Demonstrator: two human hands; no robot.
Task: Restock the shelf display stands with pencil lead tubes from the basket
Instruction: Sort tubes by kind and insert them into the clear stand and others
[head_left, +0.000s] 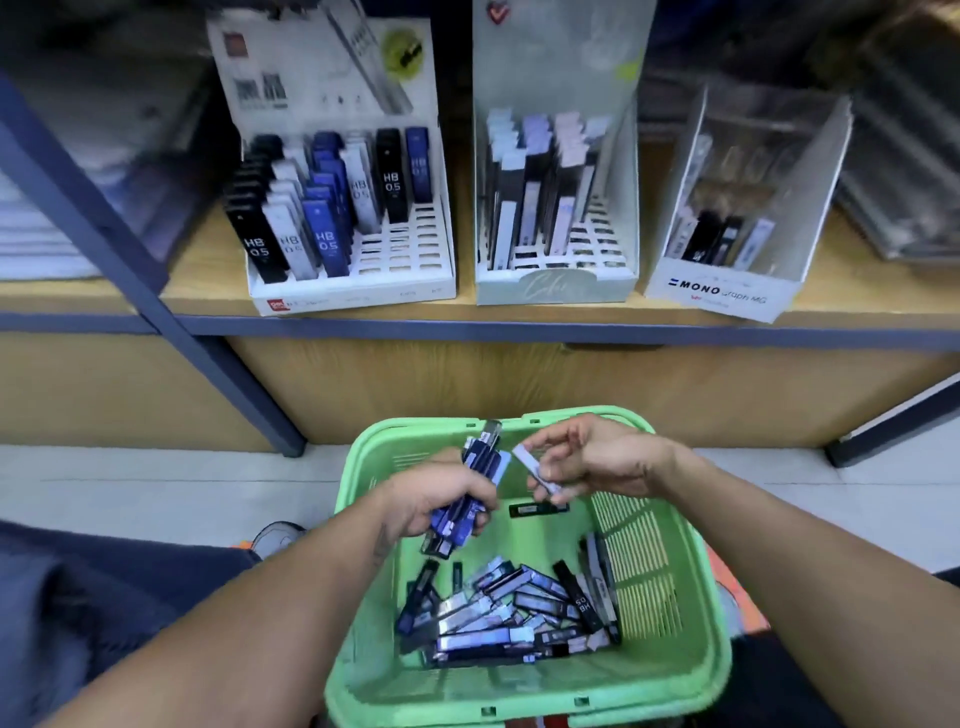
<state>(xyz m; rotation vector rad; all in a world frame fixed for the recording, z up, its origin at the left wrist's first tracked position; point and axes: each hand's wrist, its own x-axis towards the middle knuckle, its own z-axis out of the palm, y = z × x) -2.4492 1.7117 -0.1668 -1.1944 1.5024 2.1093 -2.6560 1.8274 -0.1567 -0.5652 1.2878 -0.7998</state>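
- Wooden shelf (519, 312) with a blue front edge runs across the upper view; your green basket (524, 691) sits on the pale floor below it and serves as the landmark for these notes.
- Above and left of the basket: white display stand (353, 291). Its left rows hold black, white and blue HB 0.5 tubes; the slots on its right front stand open.
- Directly above the basket: grey-green stand (556, 286), partly filled, with several front slots bare.
- Above and right of the basket: clear MONO stand (722, 296) holding only a few tubes at its back.
- Your left hand (436, 499), over the basket's far left, has its fingers curled round a bundle of blue tubes (475, 488).
- Your right hand (597, 462), over the basket's far right, pinches one white tube (535, 467) between thumb and fingertips; the other fingers are loosely spread.
- Loose pile of tubes (509, 613) lies on the basket floor, toward its near side.
- Judgement: sorting stage; restocking partly done, with many slots and much stock left.
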